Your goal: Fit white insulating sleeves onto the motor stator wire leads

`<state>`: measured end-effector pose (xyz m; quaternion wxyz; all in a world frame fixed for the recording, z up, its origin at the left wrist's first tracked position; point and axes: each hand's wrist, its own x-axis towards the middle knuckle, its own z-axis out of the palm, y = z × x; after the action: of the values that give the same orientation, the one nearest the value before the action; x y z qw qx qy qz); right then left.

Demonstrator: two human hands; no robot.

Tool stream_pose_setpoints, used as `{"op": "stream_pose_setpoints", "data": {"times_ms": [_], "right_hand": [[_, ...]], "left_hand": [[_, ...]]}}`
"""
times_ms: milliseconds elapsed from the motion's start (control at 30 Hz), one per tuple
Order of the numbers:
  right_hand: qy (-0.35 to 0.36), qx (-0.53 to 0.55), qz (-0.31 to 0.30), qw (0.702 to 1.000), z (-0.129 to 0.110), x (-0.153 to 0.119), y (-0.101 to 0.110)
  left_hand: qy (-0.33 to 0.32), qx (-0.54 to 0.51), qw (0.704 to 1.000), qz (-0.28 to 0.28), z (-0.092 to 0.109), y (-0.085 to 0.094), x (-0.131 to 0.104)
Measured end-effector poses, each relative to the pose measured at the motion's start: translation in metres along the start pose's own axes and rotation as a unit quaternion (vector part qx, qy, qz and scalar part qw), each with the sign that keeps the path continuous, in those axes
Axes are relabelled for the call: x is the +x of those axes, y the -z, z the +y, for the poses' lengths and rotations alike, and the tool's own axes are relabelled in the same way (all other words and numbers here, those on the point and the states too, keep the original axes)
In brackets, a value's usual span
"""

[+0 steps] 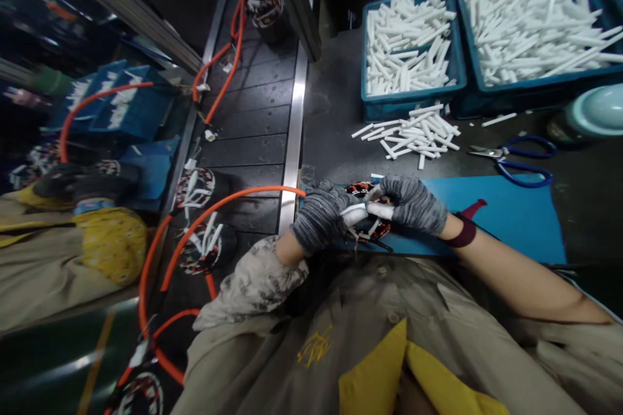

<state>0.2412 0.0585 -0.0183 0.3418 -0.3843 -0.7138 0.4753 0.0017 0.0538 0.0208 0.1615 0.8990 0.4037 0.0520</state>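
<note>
A wound motor stator (363, 230), with black, white and orange-red windings round its ring, lies on a blue mat in front of my body. Over its left side is my left hand (321, 217) in a grey knitted glove, fingers closed in a pinch. My right hand (413, 204), gloved alike, reaches in from the right, also pinching. The fingertips of both hands meet above the stator; white shows at them, and whatever small part they pinch is hidden. An orange cable (243, 193) runs up to my left hand from the left.
Blue bins (411, 100) of white tubes stand at the back, with a loose pile of white tubes (421, 136) before them. Blue-handled scissors (523, 159) lie right, near a light-blue lidded container (601, 110). On the left, a conveyor (257, 123) carries stators; a co-worker's gloved hands (87, 183) are beyond.
</note>
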Motion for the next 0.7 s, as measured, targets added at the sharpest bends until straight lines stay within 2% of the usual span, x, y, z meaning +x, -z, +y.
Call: {"op": "stream_pose_setpoints", "data": {"times_ms": [100, 233, 333, 400, 467, 533, 567, 633, 700], "right_hand": [[0.036, -0.034, 0.026, 0.998, 0.0, -0.009, 0.016], [-0.058, 0.03, 0.023, 0.998, 0.006, -0.02, 0.034], [-0.084, 0.036, 0.03, 0.995, 0.012, -0.028, 0.037], [-0.076, 0.002, 0.044, 0.996, 0.017, -0.033, 0.039], [-0.057, -0.076, 0.069, 0.993, 0.022, -0.035, 0.043], [-0.035, -0.188, 0.082, 0.978, 0.028, -0.031, 0.045], [-0.027, -0.248, 0.078, 0.965, 0.031, -0.025, 0.044], [-0.017, -0.347, 0.047, 0.937, 0.037, -0.01, 0.036], [-0.015, -0.396, 0.017, 0.918, 0.042, 0.01, 0.025]], "left_hand": [[0.009, 0.071, 0.997, -0.024, 0.01, 0.001, 0.005], [0.017, 0.088, 0.994, -0.068, 0.03, -0.003, 0.026], [0.0, 0.092, 0.994, -0.053, 0.034, -0.001, 0.034], [-0.029, 0.07, 0.997, -0.018, 0.021, 0.003, 0.027], [-0.078, 0.013, 0.997, 0.005, -0.003, 0.007, 0.012], [-0.142, -0.058, 0.988, -0.026, -0.029, 0.006, -0.003], [-0.155, -0.068, 0.985, -0.042, -0.039, 0.002, -0.01], [-0.145, -0.036, 0.987, -0.057, -0.048, -0.007, -0.02], [-0.116, 0.026, 0.992, -0.047, -0.043, -0.019, -0.028]]}}
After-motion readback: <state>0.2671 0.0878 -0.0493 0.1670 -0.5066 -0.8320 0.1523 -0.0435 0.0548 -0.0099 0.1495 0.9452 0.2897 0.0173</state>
